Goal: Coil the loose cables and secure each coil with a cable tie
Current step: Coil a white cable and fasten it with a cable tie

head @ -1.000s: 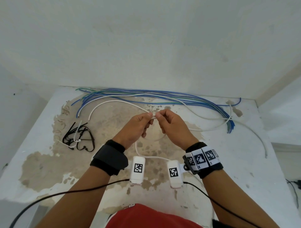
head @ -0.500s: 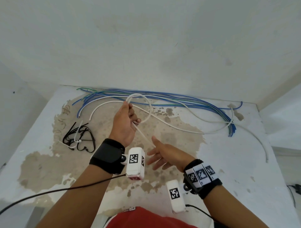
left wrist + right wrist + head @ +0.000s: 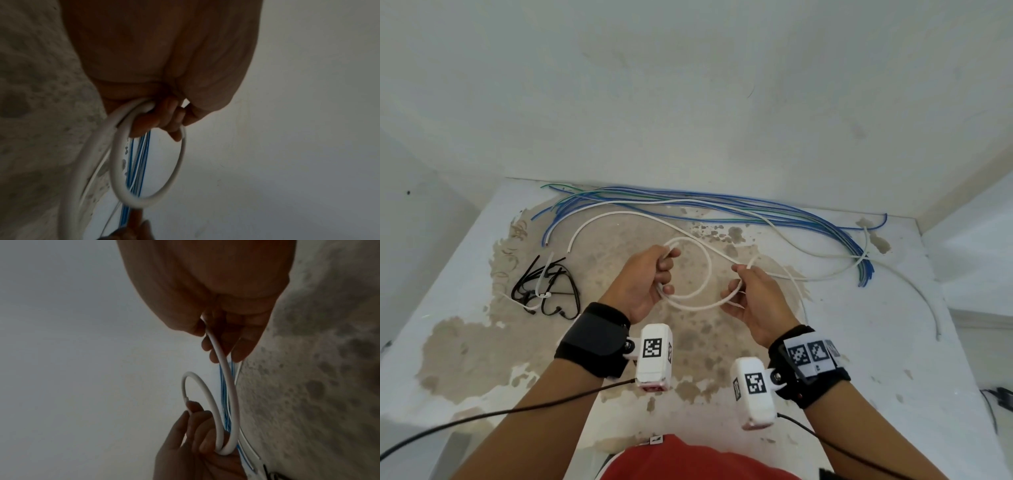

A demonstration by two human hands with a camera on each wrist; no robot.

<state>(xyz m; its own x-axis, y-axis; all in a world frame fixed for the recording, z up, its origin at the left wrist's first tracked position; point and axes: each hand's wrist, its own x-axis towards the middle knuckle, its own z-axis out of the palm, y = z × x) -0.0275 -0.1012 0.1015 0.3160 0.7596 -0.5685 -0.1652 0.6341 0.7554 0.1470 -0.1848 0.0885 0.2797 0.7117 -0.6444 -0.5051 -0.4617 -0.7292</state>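
Above the middle of the table, my left hand (image 3: 659,274) grips a small loop of white cable (image 3: 707,270), its fingers curled round the strands (image 3: 117,162). My right hand (image 3: 744,287) pinches the same white cable (image 3: 224,366) a little to the right, and the cable runs on from it across the table towards the right edge. A second white cable (image 3: 599,219) curves on the table behind my hands. Several blue and green cables (image 3: 722,205) lie loose along the back wall.
A bundle of black cables (image 3: 544,287) with a white tie round it lies on the left of the worn white table (image 3: 893,342). The wall stands close behind the table's far edge. Black leads run from both wrist cameras towards my body.
The left hand came down and nearer with the loop. The right hand, open half a second ago, moved up and took hold of the white cable to the right of the loop.
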